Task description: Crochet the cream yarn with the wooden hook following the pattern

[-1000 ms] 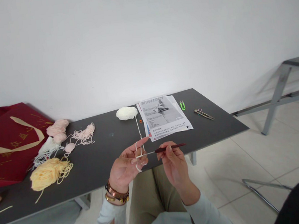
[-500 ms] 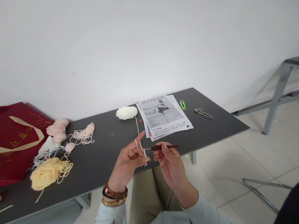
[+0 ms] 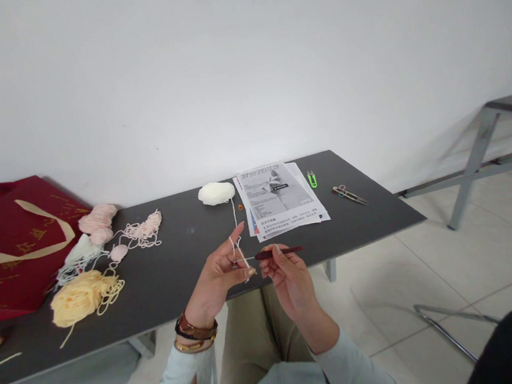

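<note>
My left hand [image 3: 219, 271] is closed on white yarn [image 3: 235, 218], which loops round the raised index finger and is pinched near the thumb. From there the strand runs up to a white yarn ball [image 3: 216, 193] on the table. In my right hand [image 3: 290, 277] is a crochet hook [image 3: 278, 253] with a dark red handle, held between thumb and fingers. Its thin metal shaft points left and reaches in among the yarn strands at my left hand. The hook's tip is too small to make out clearly.
Printed sheets [image 3: 279, 198] lie beyond my right hand, with green thread snips [image 3: 312, 179] and scissors [image 3: 349, 195] to their right. A small orange item [image 3: 240, 207] is beside the sheets. Leftward are yellow yarn [image 3: 81, 298], pink yarn [image 3: 97, 219] and a red bag [image 3: 9, 257] on the dark table [image 3: 174, 250].
My right hand has shifted slightly left, taking the crochet hook further in among the yarn strands at my left hand. The left hand has barely moved.
</note>
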Demonstrator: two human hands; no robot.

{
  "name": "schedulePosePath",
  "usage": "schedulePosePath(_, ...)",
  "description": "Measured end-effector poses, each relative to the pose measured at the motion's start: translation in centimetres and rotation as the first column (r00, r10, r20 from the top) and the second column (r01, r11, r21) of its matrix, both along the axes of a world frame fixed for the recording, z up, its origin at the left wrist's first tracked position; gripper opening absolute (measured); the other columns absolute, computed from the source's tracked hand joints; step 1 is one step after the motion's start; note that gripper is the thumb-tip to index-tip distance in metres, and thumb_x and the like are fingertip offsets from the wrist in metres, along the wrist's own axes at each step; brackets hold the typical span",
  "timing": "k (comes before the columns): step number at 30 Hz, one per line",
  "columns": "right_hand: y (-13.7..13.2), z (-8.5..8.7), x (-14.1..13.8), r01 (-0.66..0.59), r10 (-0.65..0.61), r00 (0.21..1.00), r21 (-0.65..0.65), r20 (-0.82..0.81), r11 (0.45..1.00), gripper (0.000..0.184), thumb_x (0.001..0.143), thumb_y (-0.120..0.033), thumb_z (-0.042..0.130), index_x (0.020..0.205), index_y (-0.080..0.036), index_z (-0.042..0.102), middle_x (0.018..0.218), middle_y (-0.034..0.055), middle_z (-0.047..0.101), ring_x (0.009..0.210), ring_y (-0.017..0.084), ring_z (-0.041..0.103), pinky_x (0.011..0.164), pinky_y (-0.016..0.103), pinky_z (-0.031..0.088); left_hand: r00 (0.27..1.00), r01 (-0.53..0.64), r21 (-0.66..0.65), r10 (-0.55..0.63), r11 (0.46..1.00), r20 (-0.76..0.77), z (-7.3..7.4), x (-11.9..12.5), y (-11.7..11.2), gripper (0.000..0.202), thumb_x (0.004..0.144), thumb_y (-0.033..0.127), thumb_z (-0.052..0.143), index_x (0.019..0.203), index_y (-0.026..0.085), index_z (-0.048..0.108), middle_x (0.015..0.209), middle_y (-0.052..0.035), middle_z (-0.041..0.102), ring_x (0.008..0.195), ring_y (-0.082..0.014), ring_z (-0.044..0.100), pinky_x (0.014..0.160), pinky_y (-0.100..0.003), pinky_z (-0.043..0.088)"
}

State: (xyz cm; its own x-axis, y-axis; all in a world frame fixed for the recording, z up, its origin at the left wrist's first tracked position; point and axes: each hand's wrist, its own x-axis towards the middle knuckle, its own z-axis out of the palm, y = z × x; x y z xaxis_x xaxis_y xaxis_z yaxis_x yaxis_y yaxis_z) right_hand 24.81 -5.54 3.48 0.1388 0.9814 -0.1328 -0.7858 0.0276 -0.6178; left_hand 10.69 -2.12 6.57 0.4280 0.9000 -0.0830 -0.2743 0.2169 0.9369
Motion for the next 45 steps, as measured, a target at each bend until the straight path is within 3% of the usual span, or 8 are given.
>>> schedulePosePath(8,0.3,-0.4,0.1,0.010,-0.010,1.000,-0.030,0.001,1.000,0.017,0.076,-0.032,0.071,0.081,-0.015,0.070,0.065,0.0012,0.067,0.055,0.009,0.057,0.054,0.021,0.047,0.983,-0.040,0.095,0.056,0.995,-0.174,0.3,-0.1,-0.3,0.077,0.066,0.013,0.074,0.137,0.024,0.047,0.067,0.0043,0.052,0.062,-0.0096,0.049,0.063,-0.023,0.041)
schedulePosePath(13,0.3,-0.8,0.0,0.107,-0.125,0.954,0.081,0.273,0.991,0.016,0.085,-0.032,0.061,0.087,-0.018,0.069,0.071,0.0023,0.069,0.060,0.011,0.059,0.058,0.024,0.048,0.947,-0.139,0.187,0.186,0.972,-0.260,0.0,0.1,-0.3,0.069,0.064,0.012,0.073,0.130,0.022,0.056,0.063,0.0042,0.052,0.061,-0.0113,0.047,0.064,-0.025,0.041)
schedulePosePath(17,-0.7,-1.2,-0.1,0.188,-0.367,0.667,0.330,0.649,0.925,0.017,0.088,-0.019,0.056,0.096,-0.025,0.069,0.086,0.0038,0.070,0.076,0.017,0.064,0.070,0.032,0.051,0.898,-0.273,0.233,0.334,0.933,-0.285,-0.6,0.8,-0.5,0.061,0.063,0.009,0.072,0.122,0.020,0.062,0.056,0.0047,0.051,0.058,-0.0131,0.047,0.063,-0.027,0.040)
schedulePosePath(22,-1.7,-1.1,0.3,-0.081,-0.546,0.369,0.611,0.752,0.787,0.048,0.081,-0.005,0.053,0.121,-0.031,0.061,0.107,0.0073,0.069,0.096,0.023,0.061,0.082,0.042,0.051,0.971,-0.237,-0.060,0.237,0.970,-0.006,0.0,1.1,-0.8,0.073,0.061,0.006,0.073,0.130,0.020,0.053,0.062,0.0065,0.054,0.058,-0.0088,0.050,0.062,-0.023,0.041)
schedulePosePath(25,-1.5,-0.9,0.0,-0.015,-0.542,0.497,0.632,0.677,0.775,0.041,0.083,-0.006,0.053,0.113,-0.032,0.066,0.099,0.0057,0.070,0.089,0.021,0.063,0.076,0.039,0.052,0.970,-0.019,-0.242,0.076,0.970,0.231,0.1,0.6,-0.5,0.068,0.061,0.006,0.073,0.127,0.011,0.055,0.065,0.0045,0.055,0.060,-0.0074,0.052,0.065,-0.022,0.042)
schedulePosePath(29,-1.0,-1.3,-0.8,0.150,-0.333,0.833,0.399,0.441,0.904,0.018,0.088,-0.021,0.054,0.096,-0.028,0.070,0.084,0.0027,0.069,0.074,0.017,0.063,0.066,0.032,0.051,0.911,0.170,-0.297,-0.035,0.940,0.412,-0.5,0.2,-0.1,0.074,0.056,0.007,0.073,0.127,0.006,0.054,0.065,0.0014,0.057,0.067,-0.0131,0.057,0.072,-0.027,0.044)
schedulePosePath(31,-0.8,-1.6,-1.0,0.124,-0.232,0.911,0.309,0.342,0.943,0.015,0.089,-0.027,0.056,0.094,-0.025,0.069,0.080,0.0021,0.068,0.068,0.016,0.062,0.064,0.031,0.049,0.901,0.185,-0.295,-0.041,0.937,0.433,-0.6,0.3,0.0,0.075,0.056,0.006,0.071,0.129,0.006,0.053,0.064,0.0015,0.056,0.066,-0.0134,0.056,0.072,-0.028,0.044)
schedulePosePath(45,-0.2,-0.5,0.6,0.151,-0.184,0.974,0.226,0.133,0.962,0.012,0.082,-0.032,0.066,0.082,-0.022,0.070,0.075,-0.0008,0.065,0.060,0.010,0.057,0.059,0.024,0.044,0.886,0.216,-0.227,-0.092,0.950,0.455,-0.2,0.0,0.3,0.075,0.057,0.005,0.067,0.130,0.002,0.051,0.055,0.0042,0.044,0.053,-0.0097,0.040,0.057,-0.026,0.034)
